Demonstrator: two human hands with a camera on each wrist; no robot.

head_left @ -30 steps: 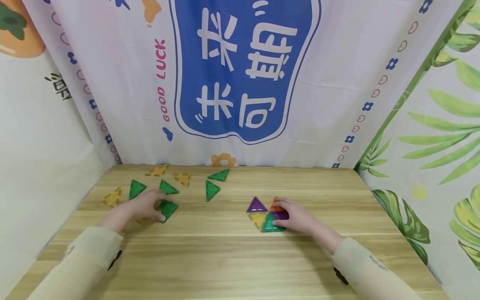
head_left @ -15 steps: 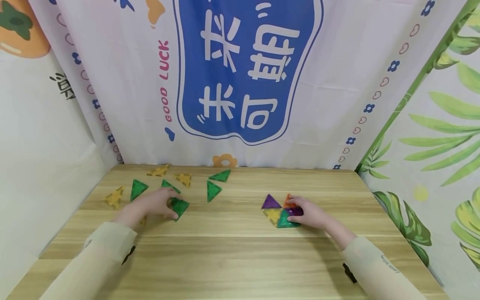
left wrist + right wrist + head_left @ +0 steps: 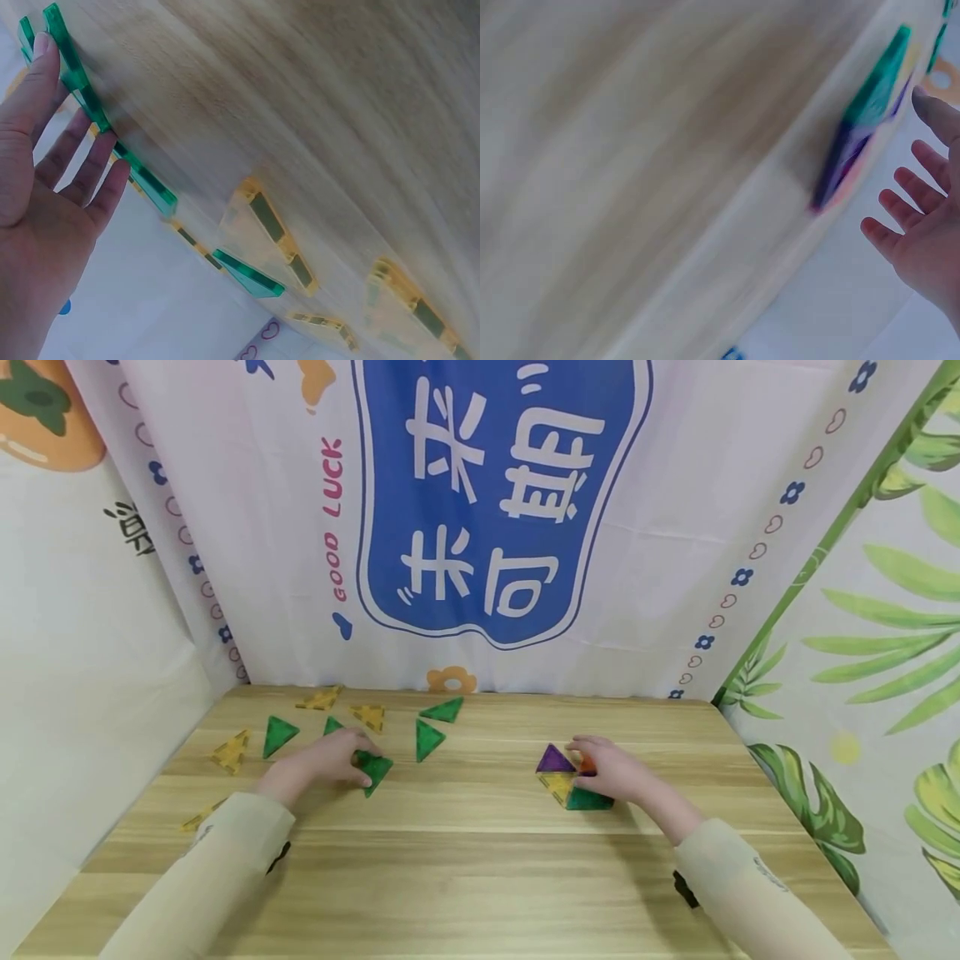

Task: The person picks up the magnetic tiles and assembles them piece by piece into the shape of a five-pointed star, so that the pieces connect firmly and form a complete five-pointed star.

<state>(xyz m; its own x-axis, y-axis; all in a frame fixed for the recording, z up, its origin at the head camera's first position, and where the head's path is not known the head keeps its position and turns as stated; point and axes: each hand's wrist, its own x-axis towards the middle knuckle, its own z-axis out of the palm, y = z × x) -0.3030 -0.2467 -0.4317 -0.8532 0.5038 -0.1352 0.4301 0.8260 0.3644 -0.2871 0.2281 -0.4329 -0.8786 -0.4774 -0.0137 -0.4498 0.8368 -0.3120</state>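
Note:
My left hand (image 3: 337,756) pinches a green triangular magnetic tile (image 3: 377,774) by its edges, thumb on one side and fingers on the other. In the left wrist view this held tile (image 3: 71,56) stands near other green tiles. On the right, a joined group has a purple triangle (image 3: 553,760), a yellow triangle (image 3: 557,787), a green triangle (image 3: 590,800) and an orange triangle (image 3: 587,765). My right hand (image 3: 611,768) hovers over it, hiding part. The right wrist view has the fingers (image 3: 919,196) spread and apart from the tiles.
Loose tiles lie at the table's left and back: a green triangle (image 3: 280,736), a pair of green triangles (image 3: 429,740) (image 3: 442,710), and yellow triangles (image 3: 231,752) (image 3: 321,698) (image 3: 369,717). A printed cloth (image 3: 300,643) hangs behind the wooden table (image 3: 450,877).
My left hand has moved right with the green triangular tile. The joined group has slid right along with my right hand, which has now let go of it.

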